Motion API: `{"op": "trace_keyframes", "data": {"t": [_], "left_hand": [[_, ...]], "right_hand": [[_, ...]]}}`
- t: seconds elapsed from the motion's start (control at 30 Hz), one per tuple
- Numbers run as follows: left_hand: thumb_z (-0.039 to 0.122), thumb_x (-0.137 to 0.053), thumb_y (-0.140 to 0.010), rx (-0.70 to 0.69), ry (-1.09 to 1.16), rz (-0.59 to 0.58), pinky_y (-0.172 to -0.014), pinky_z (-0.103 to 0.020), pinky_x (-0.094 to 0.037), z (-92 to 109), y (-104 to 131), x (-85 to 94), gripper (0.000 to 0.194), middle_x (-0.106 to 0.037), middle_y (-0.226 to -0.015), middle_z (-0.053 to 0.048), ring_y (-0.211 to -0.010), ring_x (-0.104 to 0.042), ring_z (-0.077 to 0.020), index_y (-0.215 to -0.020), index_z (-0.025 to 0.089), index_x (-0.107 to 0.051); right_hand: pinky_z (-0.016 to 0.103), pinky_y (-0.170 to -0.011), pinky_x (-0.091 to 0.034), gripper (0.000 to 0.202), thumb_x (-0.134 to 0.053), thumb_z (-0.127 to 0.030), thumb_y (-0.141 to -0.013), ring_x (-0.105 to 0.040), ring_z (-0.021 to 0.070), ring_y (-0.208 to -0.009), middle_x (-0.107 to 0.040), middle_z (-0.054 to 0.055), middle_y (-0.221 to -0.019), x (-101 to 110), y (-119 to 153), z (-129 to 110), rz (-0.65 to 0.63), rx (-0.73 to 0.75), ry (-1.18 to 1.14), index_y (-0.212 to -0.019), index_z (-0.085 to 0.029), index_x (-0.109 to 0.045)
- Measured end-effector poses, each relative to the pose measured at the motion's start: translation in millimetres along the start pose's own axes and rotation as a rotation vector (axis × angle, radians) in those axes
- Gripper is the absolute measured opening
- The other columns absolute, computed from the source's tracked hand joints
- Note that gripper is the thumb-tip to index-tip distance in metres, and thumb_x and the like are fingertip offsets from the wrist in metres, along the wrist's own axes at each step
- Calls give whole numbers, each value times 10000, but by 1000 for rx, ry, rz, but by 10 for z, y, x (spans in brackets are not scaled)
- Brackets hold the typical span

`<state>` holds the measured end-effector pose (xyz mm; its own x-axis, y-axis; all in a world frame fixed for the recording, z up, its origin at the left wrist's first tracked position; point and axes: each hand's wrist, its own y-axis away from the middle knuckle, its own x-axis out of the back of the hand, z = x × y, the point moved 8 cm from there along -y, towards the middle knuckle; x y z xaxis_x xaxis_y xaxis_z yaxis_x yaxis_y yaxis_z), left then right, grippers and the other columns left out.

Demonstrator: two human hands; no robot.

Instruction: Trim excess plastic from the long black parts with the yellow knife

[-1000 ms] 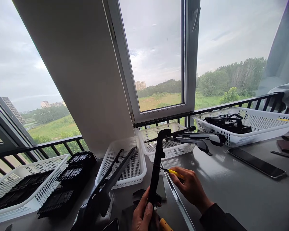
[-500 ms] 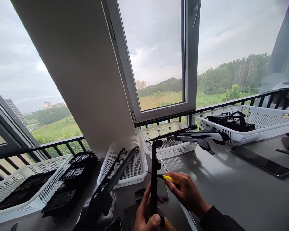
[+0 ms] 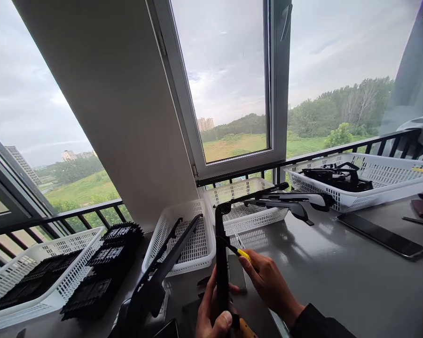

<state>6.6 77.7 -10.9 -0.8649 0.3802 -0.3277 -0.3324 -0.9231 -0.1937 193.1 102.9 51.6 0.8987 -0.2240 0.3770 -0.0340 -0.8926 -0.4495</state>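
Observation:
My left hand (image 3: 211, 307) is wrapped round the lower part of a long black plastic strip (image 3: 221, 263), holding it upright with its hooked end at the top. In my right hand (image 3: 272, 284) is a knife (image 3: 245, 255) with a yellow and black handle, pinched between thumb and fingers. Its thin dark tip meets the strip's right side in view; whether it touches I cannot tell. Below my left thumb an orange-yellow handle (image 3: 247, 329) shows, mostly cut off by the frame.
Long black parts (image 3: 165, 263) lean across a white basket (image 3: 206, 260) on my left. Behind, dark and grey handle-like parts (image 3: 292, 202) lie over another basket (image 3: 239, 225). Ribbed black pieces (image 3: 91, 291) are stacked at far left. A phone (image 3: 382, 235) lies right, before a third basket (image 3: 373, 197).
The strip has shifted slightly left and turned, so its toothed edge shows less. The knife has moved a little left and up, its blade now angled up along the strip.

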Motion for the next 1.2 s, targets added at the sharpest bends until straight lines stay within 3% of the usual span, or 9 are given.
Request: {"op": "trace_keyframes", "data": {"t": [0.17, 0.3, 0.43, 0.5, 0.57, 0.8, 1.0, 1.1, 1.2], "left_hand": [[599, -933, -775, 12, -24, 99, -733, -329, -586, 20, 25, 30, 989, -754, -1239, -116, -775, -680, -199, -1643, 346, -532], [613, -930, -778, 29, 103, 167, -718, -324, -594, 60, 31, 16, 917, -780, -1089, -66, -759, -718, -203, -1589, 374, -576], [653, -928, -772, 147, 126, 404, -679, -321, -611, 36, 90, 149, 866, -789, -885, -52, -772, -766, -247, -1499, 273, -648], [653, -950, -744, 172, 80, 520, -670, -303, -616, 53, 145, 216, 797, -798, -886, -54, -814, -779, -257, -1392, 249, -724], [652, -969, -715, 160, 62, 563, -686, -289, -620, 92, 173, 220, 754, -810, -930, -58, -857, -781, -255, -1319, 248, -771], [611, -925, -787, 146, 122, 414, -673, -284, -593, 163, 121, 32, 744, -787, -930, -55, -783, -761, -224, -1409, 254, -727], [566, -938, -783, 175, 189, 336, -588, -210, -502, 60, 97, 56, 793, -748, -886, -35, -705, -706, -162, -1486, 302, -682], [567, -900, -831, 156, 187, 243, -551, -198, -473, 55, 46, 44, 738, -747, -903, -38, -605, -636, -112, -1488, 301, -694], [597, -853, -865, 109, 181, 138, -517, -205, -474, 116, -15, 21, 728, -753, -942, -42, -535, -596, -89, -1520, 329, -677]], "right_hand": [[263, -631, -389, 599, -389, -646, -1137, -589, 168, -628, -646, 19, -700, -166, 45, -36, -61, -5, -32, -844, -199, -660], [264, -654, -367, 542, -425, -587, -1134, -581, 151, -653, -656, 12, -725, -193, 66, -111, -169, 49, 10, -846, -193, -660], [274, -696, -376, 415, -483, -482, -1112, -644, 163, -720, -721, 22, -783, -251, 124, -221, -293, 122, 70, -937, -205, -736], [276, -703, -380, 365, -509, -441, -1098, -662, 167, -736, -744, 29, -807, -300, 160, -253, -341, 136, 78, -952, -209, -750], [274, -702, -382, 345, -516, -419, -1092, -673, 170, -745, -750, 34, -819, -322, 175, -253, -348, 134, 79, -951, -208, -750], [281, -694, -401, 442, -454, -507, -1132, -674, 183, -728, -739, 27, -814, -215, 115, -149, -208, 44, 63, -903, -214, -693], [276, -656, -393, 495, -470, -584, -1119, -615, 171, -662, -695, 24, -752, -46, 69, -143, -88, 33, -18, -899, -204, -697], [271, -651, -367, 544, -462, -630, -1115, -578, 158, -644, -652, 9, -716, 19, 31, -90, -91, 34, 12, -868, -203, -690], [277, -629, -299, 644, -395, -659, -1125, -469, 134, -596, -523, -11, -637, 29, 5, -32, -136, 51, 73, -704, -199, -560]]}}
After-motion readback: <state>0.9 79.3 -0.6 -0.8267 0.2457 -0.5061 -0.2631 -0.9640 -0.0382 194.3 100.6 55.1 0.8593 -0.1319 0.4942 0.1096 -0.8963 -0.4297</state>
